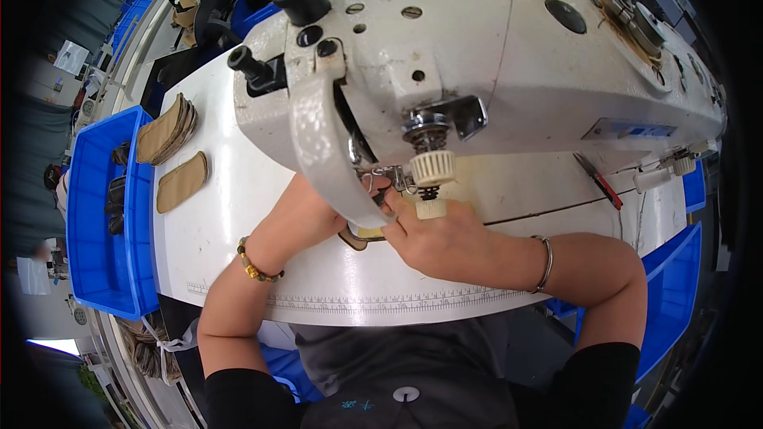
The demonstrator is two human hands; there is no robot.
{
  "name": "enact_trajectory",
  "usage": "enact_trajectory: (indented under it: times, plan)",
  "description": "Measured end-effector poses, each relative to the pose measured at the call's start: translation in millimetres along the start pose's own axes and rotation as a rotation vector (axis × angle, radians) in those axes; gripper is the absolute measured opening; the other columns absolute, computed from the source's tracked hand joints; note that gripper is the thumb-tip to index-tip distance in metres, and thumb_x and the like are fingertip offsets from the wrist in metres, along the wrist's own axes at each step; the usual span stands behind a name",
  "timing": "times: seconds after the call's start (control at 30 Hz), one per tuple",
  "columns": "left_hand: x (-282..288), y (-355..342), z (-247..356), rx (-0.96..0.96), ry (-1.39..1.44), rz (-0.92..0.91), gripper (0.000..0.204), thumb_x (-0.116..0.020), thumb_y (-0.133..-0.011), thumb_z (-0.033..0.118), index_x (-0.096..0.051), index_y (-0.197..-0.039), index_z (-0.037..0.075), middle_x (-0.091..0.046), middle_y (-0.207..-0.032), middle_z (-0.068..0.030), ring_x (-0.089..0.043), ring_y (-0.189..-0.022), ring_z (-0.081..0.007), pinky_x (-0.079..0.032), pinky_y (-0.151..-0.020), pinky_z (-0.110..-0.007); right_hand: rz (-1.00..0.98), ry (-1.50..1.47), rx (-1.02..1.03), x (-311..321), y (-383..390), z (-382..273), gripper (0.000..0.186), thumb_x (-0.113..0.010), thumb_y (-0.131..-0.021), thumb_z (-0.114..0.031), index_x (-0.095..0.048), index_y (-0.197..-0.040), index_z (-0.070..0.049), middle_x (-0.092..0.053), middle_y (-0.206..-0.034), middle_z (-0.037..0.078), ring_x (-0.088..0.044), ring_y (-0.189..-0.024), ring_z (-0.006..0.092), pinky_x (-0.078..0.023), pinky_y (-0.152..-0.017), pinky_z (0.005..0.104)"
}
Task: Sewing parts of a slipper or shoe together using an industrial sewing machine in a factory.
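Note:
Both hands work close together under the head of a white sewing machine (381, 56), beside its presser foot and needle area. My left hand (316, 208) is closed, partly behind the machine's curved white guard; its fingertips pinch at a tan fabric piece with a dark edge (354, 241). From the other side my right hand (445, 242) curls its fingers in on the same piece, below the cream tension knobs (433, 167). A small dark part shows between the fingertips, too hidden to name. Most of the piece lies covered by the hands.
On the white table (207, 262), a stack of tan pieces (167, 131) and one single tan piece (182, 183) lie at the left. A blue bin (99, 214) with dark items stands beyond them. Red-handled snips (600, 183) lie at the right, with another blue bin (671, 302) lower down.

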State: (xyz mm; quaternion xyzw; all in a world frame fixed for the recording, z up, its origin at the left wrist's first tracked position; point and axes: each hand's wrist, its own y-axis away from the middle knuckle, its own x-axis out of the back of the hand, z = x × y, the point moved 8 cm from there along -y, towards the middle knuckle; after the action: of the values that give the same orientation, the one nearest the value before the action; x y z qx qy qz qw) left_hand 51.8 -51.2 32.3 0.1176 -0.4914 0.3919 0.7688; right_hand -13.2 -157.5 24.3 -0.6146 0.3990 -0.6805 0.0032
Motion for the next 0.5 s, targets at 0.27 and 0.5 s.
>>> enact_trajectory:
  times: [0.27,0.5]
  plan:
    - [4,-3,18,-0.032,-0.129,0.036,0.03,-0.069,-0.073,-0.007,-0.073,-0.1,0.005,-0.069,-0.088,-0.0123,-0.066,-0.071,-0.0296,-0.052,-0.061,-0.037,-0.028,0.013,-0.001,-1,-1,1,0.013,-0.065,-0.067,-0.01,-0.054,-0.071,-0.007,-0.05,-0.051,0.002,-0.057,-0.044,0.0157,-0.044,-0.04,0.0311]
    - [0,-3,20,0.0,-0.195,0.088,0.015,-0.071,-0.077,-0.002,-0.073,-0.091,0.005,-0.064,-0.078,-0.0097,-0.062,-0.065,-0.0289,-0.048,-0.056,-0.038,-0.052,0.043,-0.018,-6,1,3,0.013,-0.065,-0.068,-0.011,-0.055,-0.075,-0.007,-0.051,-0.05,0.002,-0.058,-0.045,0.0171,-0.044,-0.04,0.0324]
